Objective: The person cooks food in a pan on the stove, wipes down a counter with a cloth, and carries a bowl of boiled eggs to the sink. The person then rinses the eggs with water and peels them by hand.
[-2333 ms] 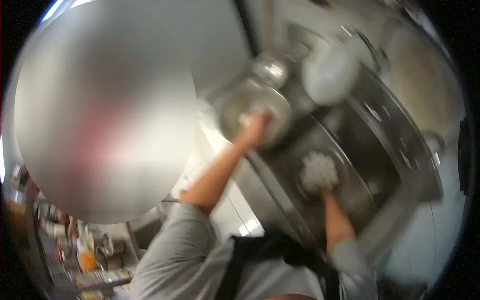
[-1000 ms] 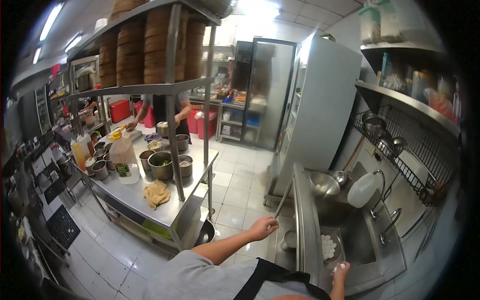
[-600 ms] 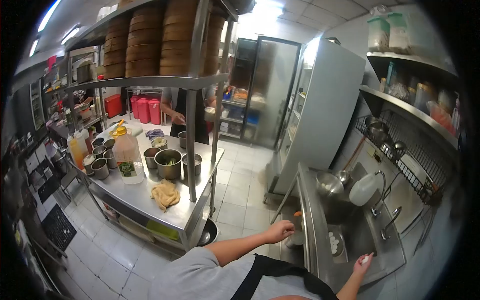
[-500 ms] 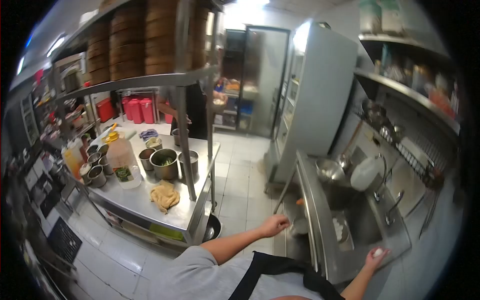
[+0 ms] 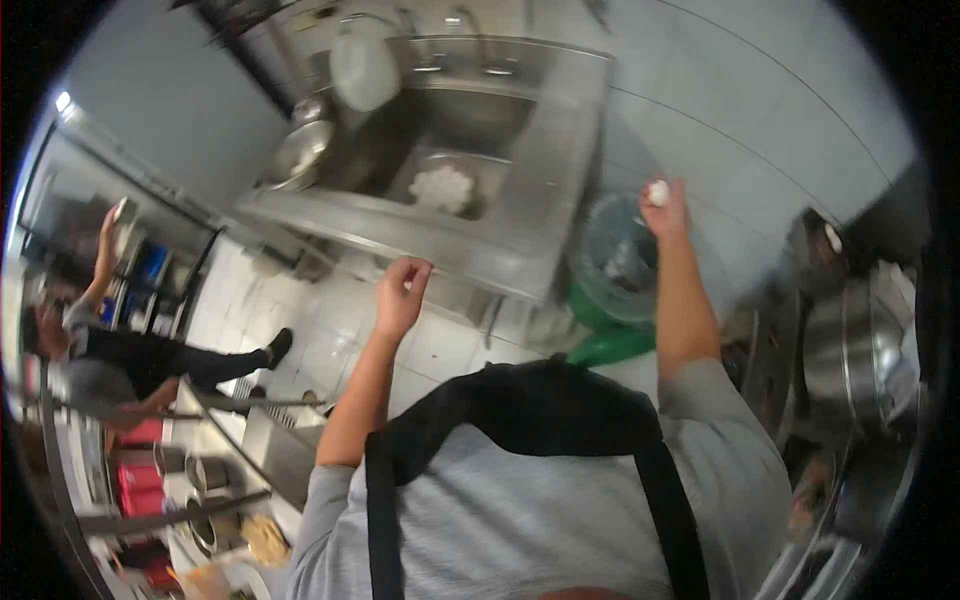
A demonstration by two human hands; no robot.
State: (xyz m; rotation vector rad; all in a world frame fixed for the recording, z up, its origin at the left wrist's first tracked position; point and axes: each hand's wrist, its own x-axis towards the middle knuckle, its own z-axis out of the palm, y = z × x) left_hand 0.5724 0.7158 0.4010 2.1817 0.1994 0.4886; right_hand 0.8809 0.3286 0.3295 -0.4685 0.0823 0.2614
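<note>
My right hand [image 5: 665,212] reaches out over the right side, fingers curled around a white egg [image 5: 658,193]. Just below and left of it stands a green bin [image 5: 600,305] lined with a clear plastic bag. My left hand [image 5: 403,290] is closed in front of the sink's edge, a small pale spot showing between its fingers; what it holds, if anything, I cannot make out. In the steel sink [image 5: 400,150], a pile of white, egg-like pieces [image 5: 442,190] sits in a shallow tray.
A white plastic jug [image 5: 364,70] and a metal bowl [image 5: 302,155] stand by the sink's left side. On the right is a large steel pot [image 5: 850,350]. Another person [image 5: 120,350] stands at the left with an arm raised, near the worktable and a yellowish cloth [image 5: 265,540].
My view has turned right and down, bringing the bin and the large pot into sight. The egg stays in my right hand, now beside the bin. The other person has raised an arm.
</note>
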